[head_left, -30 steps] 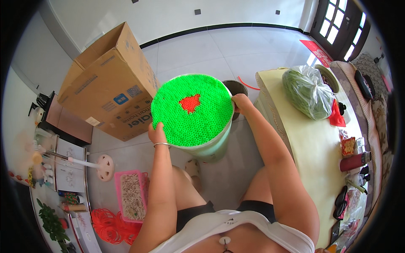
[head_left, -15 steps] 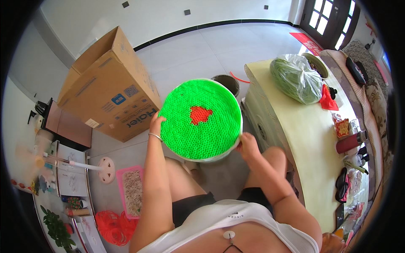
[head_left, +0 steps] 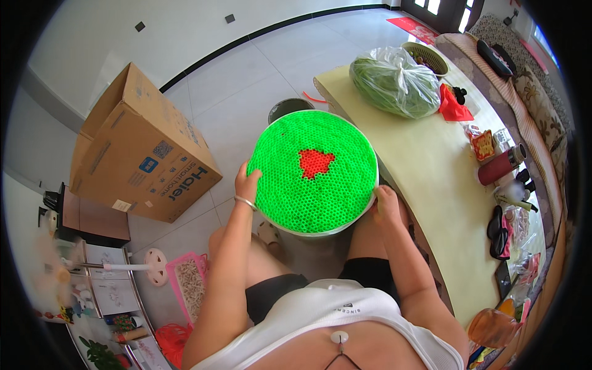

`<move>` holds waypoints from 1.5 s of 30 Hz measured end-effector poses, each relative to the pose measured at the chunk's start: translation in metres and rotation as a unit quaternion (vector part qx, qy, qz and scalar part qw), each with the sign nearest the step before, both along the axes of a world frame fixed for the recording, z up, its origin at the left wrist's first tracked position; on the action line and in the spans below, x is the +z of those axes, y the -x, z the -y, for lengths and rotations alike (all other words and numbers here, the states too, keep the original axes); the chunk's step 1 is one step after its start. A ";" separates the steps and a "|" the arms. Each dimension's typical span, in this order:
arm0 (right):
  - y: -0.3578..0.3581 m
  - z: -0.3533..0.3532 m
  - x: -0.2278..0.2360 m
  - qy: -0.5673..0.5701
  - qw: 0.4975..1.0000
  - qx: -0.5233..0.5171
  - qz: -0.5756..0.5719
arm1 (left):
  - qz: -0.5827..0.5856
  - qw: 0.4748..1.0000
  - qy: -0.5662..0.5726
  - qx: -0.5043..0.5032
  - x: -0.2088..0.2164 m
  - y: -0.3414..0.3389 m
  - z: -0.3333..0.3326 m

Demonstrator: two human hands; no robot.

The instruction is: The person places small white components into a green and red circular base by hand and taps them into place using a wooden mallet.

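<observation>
A round white-rimmed container (head_left: 316,235) is held up over my lap, tipped so that its top faces me. It is packed with upright bright green tubes (head_left: 296,203), like drinking straws seen end-on. A patch of red tubes (head_left: 316,163) sits near the middle. My left hand (head_left: 248,185) grips the left edge, thumb on the rim, a bracelet at the wrist. Lower on the right edge, my right hand (head_left: 386,205) is closed on the rim. The fingers behind the container are partly hidden.
A yellowish table (head_left: 394,148) curves along the right, with a plastic bag of greens (head_left: 394,83), a basket (head_left: 428,58) and a dark red flask (head_left: 501,165). An open cardboard box (head_left: 145,154) stands left. A grey bin (head_left: 290,108) lies behind the container; a pink tray (head_left: 188,283) is left of my legs.
The view has swung right, so the box and table sit further left. The container now lies right of the bin and closer to the table, still in both hands.
</observation>
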State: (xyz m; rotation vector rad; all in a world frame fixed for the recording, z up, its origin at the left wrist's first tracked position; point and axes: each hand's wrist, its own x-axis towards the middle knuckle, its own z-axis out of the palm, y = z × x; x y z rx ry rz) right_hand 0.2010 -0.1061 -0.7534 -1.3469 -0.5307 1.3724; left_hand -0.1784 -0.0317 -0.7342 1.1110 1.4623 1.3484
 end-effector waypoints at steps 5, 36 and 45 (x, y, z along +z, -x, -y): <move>-0.011 -0.024 0.017 -0.005 0.995 0.082 0.051 | 0.039 0.995 -0.026 0.092 -0.011 -0.014 0.081; 0.010 -0.068 0.060 -0.248 0.600 0.293 0.702 | -0.662 0.737 0.021 -0.134 0.058 -0.049 0.068; 0.005 -0.065 0.060 -0.245 0.593 0.290 0.710 | -0.562 0.821 -0.057 -0.086 0.059 -0.006 0.035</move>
